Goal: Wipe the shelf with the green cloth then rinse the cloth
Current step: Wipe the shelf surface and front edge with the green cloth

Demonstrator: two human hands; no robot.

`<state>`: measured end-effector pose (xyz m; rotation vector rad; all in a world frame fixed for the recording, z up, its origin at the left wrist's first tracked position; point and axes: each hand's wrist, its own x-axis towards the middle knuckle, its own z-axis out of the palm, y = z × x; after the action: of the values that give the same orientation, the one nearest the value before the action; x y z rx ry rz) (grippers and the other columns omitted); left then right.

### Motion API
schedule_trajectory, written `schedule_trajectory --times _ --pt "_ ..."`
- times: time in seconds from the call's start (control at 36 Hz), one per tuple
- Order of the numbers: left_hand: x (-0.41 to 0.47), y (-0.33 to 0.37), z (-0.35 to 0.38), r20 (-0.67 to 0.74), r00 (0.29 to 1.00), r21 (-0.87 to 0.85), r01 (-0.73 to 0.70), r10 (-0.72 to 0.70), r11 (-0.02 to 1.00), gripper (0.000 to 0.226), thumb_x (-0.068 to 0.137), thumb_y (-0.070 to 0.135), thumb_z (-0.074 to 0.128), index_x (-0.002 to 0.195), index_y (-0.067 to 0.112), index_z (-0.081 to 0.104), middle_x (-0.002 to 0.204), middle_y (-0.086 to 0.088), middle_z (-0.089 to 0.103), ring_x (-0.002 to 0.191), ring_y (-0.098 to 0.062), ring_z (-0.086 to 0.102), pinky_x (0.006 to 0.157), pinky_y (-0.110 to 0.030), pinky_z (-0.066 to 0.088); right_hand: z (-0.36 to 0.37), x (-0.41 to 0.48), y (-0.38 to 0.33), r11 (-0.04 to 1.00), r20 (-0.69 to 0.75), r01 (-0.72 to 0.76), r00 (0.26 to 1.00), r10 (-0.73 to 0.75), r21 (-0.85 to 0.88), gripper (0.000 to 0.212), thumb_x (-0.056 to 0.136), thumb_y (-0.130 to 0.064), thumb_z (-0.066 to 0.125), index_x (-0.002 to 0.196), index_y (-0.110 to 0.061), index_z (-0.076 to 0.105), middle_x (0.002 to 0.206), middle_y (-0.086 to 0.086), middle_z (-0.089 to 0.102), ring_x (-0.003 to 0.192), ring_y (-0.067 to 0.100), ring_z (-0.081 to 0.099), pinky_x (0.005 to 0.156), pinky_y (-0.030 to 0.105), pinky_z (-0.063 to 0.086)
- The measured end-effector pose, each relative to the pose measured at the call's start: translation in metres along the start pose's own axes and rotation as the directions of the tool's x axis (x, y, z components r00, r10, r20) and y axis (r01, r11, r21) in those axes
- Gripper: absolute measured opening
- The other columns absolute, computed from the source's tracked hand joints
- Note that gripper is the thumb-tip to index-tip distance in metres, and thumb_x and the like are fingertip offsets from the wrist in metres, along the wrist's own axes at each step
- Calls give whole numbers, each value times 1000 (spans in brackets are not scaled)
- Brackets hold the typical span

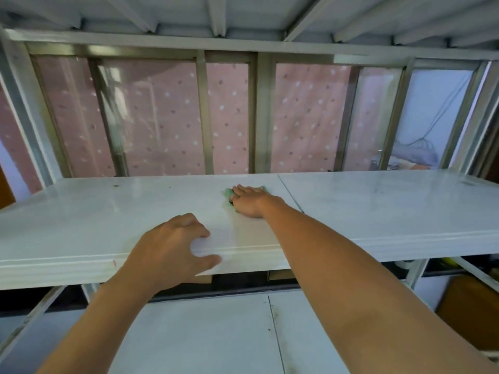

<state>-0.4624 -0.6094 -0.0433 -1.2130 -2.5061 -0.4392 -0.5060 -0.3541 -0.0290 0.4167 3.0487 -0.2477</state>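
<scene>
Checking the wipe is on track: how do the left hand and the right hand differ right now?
The right hand lies flat, pressing the green cloth on the shelf; the left hand holds no cloth. The left hand sits at the front edge, fingers bent, thumb on the lip; the right hand reaches further back. Both touch the same shelf.

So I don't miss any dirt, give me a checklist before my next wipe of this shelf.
1. Grip on cloth: ok, the cloth is pressed flat under the right hand.
2. Bracing: ok, the left hand holds the shelf edge.
3. Back left clean: not ok, specks show there.
4. Far right clean: not ok, a smudge shows there.
5. Cloth clean enough: cannot tell, it is mostly covered.
</scene>
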Motion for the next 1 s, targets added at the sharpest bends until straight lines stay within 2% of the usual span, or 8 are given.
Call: schedule_trajectory --times 0.33,0.5,0.56,0.72,0.78,0.86,0.92,1.0 --pt "52 130 39 -9 989 -92 -146 146 985 52 81 64 64 124 36 63 130 19 54 117 -6 50 94 -28 46 -7 -32 89 998 -15 -42 999 42 -37 61 106 -39 14 163 -18 5 170 -1 0 157 23 4 126 46 0" --pt "69 158 67 -26 984 -92 -180 178 979 59 74 73 56 112 31 72 110 12 64 101 -13 59 81 -30 48 -13 -57 152 994 -31 -104 994 105 24 62 106 -40 13 163 -17 5 170 0 0 157 24 4 126 48 0" --pt "73 164 72 -34 981 -95 -191 189 977 61 75 74 61 117 31 70 115 15 63 104 -10 58 82 -26 46 -14 -63 174 991 -32 -134 990 134 16 64 104 -41 12 163 -17 5 170 1 1 157 24 5 126 49 1" --pt "81 162 81 -35 988 -197 -152 148 969 80 56 99 34 108 48 67 111 34 53 104 6 48 80 -17 37 -16 -73 227 983 -64 -185 981 183 -18 72 96 -48 11 162 -19 10 170 2 7 156 25 11 125 52 7" --pt "84 163 81 -21 989 -200 -147 146 969 70 55 99 40 101 52 64 108 37 52 104 5 49 81 -19 39 -18 -79 240 981 -67 -192 979 190 -17 71 97 -48 12 162 -20 11 170 1 8 156 25 12 124 53 8" --pt "83 174 78 -16 993 -192 -116 115 974 47 62 81 63 97 49 62 105 33 53 104 2 50 80 -23 40 -22 -89 258 982 -54 -191 980 191 3 68 99 -45 15 163 -21 9 170 -1 7 156 24 10 125 51 8" --pt "85 184 79 -11 995 -167 -97 96 981 47 65 75 69 99 43 63 104 28 54 102 -1 51 79 -25 42 -24 -92 270 982 -50 -186 981 186 5 65 102 -40 17 163 -19 8 170 0 5 156 24 9 125 50 6" --pt "93 201 83 -19 993 -141 -118 116 983 61 64 80 66 109 40 64 106 27 53 103 -1 50 82 -26 45 -27 -95 287 984 -58 -174 983 173 -22 65 103 -40 16 163 -17 7 170 2 5 156 25 10 125 50 5"
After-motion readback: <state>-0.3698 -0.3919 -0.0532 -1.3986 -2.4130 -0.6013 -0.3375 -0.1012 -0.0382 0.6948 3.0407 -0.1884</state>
